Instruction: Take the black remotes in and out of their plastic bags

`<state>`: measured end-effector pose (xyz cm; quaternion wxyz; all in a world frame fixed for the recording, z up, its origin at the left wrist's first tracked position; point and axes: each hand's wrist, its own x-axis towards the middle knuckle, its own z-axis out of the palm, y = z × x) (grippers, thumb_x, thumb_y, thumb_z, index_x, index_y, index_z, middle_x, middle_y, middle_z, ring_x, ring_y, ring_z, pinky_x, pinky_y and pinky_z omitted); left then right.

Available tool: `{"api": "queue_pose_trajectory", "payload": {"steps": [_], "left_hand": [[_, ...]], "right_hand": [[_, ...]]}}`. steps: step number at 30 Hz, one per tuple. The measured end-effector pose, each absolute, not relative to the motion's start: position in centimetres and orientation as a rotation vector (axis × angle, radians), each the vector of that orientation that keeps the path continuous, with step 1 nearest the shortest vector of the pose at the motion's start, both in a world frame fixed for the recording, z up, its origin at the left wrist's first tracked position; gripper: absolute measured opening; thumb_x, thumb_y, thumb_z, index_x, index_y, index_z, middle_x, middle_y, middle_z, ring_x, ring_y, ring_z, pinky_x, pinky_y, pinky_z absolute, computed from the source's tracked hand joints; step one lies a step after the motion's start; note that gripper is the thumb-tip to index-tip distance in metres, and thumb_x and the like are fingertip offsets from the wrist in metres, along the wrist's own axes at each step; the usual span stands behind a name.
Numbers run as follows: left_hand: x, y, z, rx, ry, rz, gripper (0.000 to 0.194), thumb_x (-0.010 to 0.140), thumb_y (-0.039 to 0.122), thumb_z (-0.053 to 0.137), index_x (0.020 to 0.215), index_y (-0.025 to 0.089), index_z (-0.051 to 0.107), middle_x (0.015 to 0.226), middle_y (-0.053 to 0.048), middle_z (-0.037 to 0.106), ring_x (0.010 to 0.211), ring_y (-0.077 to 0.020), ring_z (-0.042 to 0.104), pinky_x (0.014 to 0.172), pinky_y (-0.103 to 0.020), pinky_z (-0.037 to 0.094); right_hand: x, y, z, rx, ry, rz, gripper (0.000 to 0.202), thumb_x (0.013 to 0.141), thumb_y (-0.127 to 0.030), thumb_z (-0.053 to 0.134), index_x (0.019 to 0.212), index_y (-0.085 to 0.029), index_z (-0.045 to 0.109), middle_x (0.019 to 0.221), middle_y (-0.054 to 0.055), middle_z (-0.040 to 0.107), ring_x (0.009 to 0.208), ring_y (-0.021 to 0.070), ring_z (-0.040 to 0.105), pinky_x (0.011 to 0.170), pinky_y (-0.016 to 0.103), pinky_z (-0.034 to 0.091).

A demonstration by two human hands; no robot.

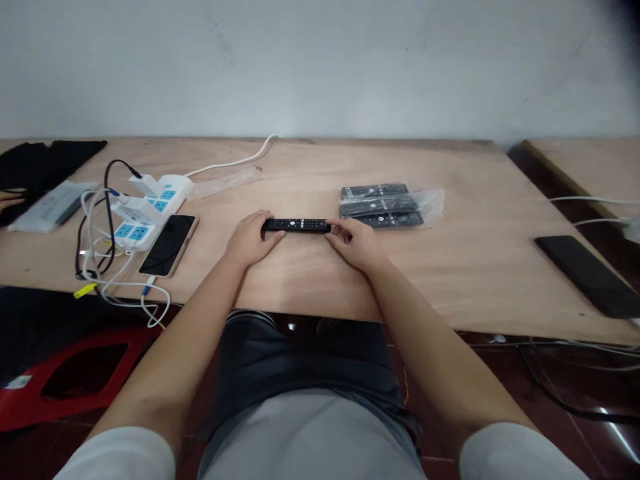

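A black remote control (296, 225) lies sideways across the middle of the wooden table, its buttons facing up. My left hand (253, 239) grips its left end between thumb and fingers. At the other end, my right hand (356, 241) pinches the remote with thumb and fingertips. Just beyond my right hand, several more remotes in clear plastic sleeves (383, 205) lie close together. An empty-looking clear plastic sleeve (227, 183) rests farther back on the left.
On the left are a white power strip (153, 213) with tangled cables and a phone (170, 245). Another dark phone (587, 275) lies near the right edge. A person's hand (11, 198) shows at far left, by a packaged item (53, 205). A red stool (107, 373) stands below.
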<state>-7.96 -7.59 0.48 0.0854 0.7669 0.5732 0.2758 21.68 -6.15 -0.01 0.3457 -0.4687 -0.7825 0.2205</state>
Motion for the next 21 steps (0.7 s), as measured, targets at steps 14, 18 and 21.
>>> {"api": "queue_pose_trajectory", "payload": {"steps": [14, 18, 21], "left_hand": [[-8.2, -7.5, 0.2, 2.173, 1.900, 0.878, 0.044, 0.092, 0.050, 0.064, 0.122, 0.019, 0.061, 0.121, -0.015, 0.068, 0.117, -0.0326, 0.064, 0.106, -0.048, 0.050], [-8.3, -7.5, 0.1, 2.151, 1.949, 0.918, 0.041, 0.092, 0.046, 0.065, 0.123, 0.020, 0.059, 0.122, -0.015, 0.067, 0.117, -0.0330, 0.063, 0.106, -0.049, 0.050], [-8.4, -7.5, 0.2, 2.162, 1.982, 0.986, 0.039, 0.090, 0.041, 0.067, 0.122, 0.020, 0.059, 0.127, -0.015, 0.064, 0.123, -0.0328, 0.059, 0.108, -0.049, 0.048]], "right_hand": [[22.8, -6.0, 0.1, -1.601, -1.887, 0.041, 0.044, 0.077, -0.014, 0.056, 0.115, -0.024, 0.076, 0.129, 0.012, 0.067, 0.124, 0.0381, 0.051, 0.102, 0.059, 0.039], [22.9, -5.9, -0.1, -1.621, -1.868, 0.036, 0.047, 0.078, -0.016, 0.055, 0.121, -0.026, 0.074, 0.135, 0.013, 0.064, 0.128, 0.0380, 0.049, 0.106, 0.060, 0.035], [23.0, -5.9, -0.1, -1.645, -1.858, 0.038, 0.047, 0.079, -0.016, 0.055, 0.121, -0.025, 0.073, 0.136, 0.014, 0.062, 0.127, 0.0382, 0.049, 0.104, 0.060, 0.036]]}}
